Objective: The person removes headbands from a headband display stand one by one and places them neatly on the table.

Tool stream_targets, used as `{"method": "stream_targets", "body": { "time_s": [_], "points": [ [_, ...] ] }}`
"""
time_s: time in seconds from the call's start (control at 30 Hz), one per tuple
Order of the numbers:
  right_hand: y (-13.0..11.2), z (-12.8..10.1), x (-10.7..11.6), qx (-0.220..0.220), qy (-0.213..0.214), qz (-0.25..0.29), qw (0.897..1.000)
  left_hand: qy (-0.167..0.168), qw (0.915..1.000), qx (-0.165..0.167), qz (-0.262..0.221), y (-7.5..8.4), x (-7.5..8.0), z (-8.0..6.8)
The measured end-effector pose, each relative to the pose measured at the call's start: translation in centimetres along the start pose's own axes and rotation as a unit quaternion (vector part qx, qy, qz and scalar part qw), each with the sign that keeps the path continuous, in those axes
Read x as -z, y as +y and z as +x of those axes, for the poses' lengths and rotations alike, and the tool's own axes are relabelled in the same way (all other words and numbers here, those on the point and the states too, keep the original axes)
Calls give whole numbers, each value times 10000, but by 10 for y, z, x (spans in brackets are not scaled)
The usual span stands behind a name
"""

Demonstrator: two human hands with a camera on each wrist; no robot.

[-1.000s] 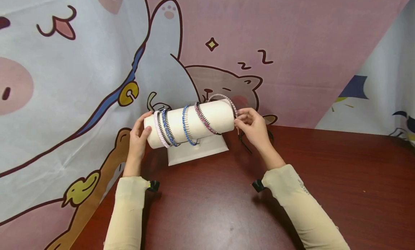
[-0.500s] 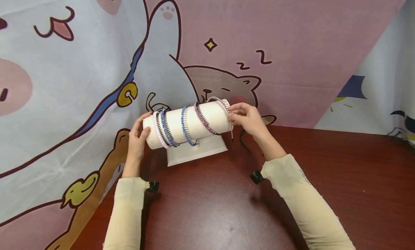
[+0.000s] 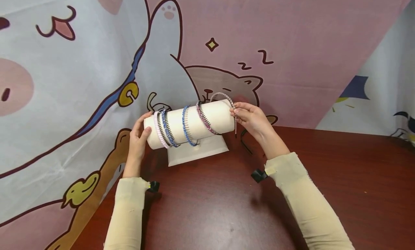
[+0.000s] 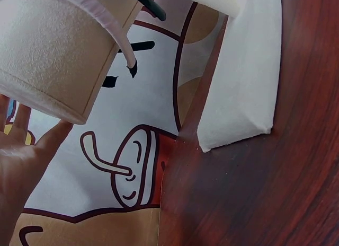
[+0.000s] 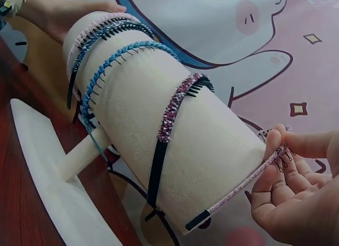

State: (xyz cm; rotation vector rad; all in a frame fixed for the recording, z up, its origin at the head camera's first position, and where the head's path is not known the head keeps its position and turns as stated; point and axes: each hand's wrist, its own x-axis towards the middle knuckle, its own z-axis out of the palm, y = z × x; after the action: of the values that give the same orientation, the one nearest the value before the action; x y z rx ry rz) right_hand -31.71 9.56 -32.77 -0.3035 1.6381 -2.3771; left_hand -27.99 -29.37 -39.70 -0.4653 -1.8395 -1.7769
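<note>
A cream cylindrical headband stand (image 3: 218, 117) tilts slightly, its left end lower, on a flat white base (image 3: 197, 152). My left hand (image 3: 137, 142) grips its left end, thumb in front. At the right end, my right hand (image 3: 254, 121) pinches a glittery pale pink headband (image 5: 238, 191) between thumb and fingers. That band arches over the cylinder's right end, with one dark tip hanging in front. Further left, the cylinder wears a pink-purple jewelled headband (image 5: 172, 111), a bright blue one (image 5: 108, 63), a darker blue one (image 3: 168, 129) and a pale pink one (image 3: 160, 130).
Behind the stand, a black headband (image 3: 245, 144) lies on the dark red-brown table (image 3: 210, 199). A cartoon-printed cloth (image 3: 291, 44) hangs close behind and along the left. Small black cameras (image 3: 258, 175) sit at both wrists.
My right hand brought the pale pink headband left over the cylinder's end, then drew it slightly back right and up. My left hand stays in place on the stand.
</note>
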Motion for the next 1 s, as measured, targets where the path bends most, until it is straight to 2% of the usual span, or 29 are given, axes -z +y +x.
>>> {"method": "stream_targets", "body": {
  "time_s": [0.13, 0.3, 0.47, 0.53, 0.63, 0.83, 1.0],
  "points": [
    [-2, -1, 3, -38, -41, -31, 10000, -37, 10000, -24, 5, 2, -1, 1],
    [-3, 2, 2, 58, -9, -886, 9960, -11, 10000, -26, 87, 5, -2, 2],
    [0, 6, -2, 283, 92, -2156, 9760, 6, 9999, 18, 107, 4, 0, 2],
    [2, 7, -3, 354, 165, -2475, 9681, -1, 10000, 28, 91, 2, 0, 2],
    [3, 6, -5, 398, 289, -2467, 9678, -10, 10000, 23, 78, 1, 0, 1],
    [2, 5, -9, 483, 482, -2030, 9768, -7, 10000, -5, 40, 2, -1, 0],
    [-1, 6, -13, 284, 635, -1531, 9858, -8, 10000, 15, 36, 1, -1, 0]
  ]
}}
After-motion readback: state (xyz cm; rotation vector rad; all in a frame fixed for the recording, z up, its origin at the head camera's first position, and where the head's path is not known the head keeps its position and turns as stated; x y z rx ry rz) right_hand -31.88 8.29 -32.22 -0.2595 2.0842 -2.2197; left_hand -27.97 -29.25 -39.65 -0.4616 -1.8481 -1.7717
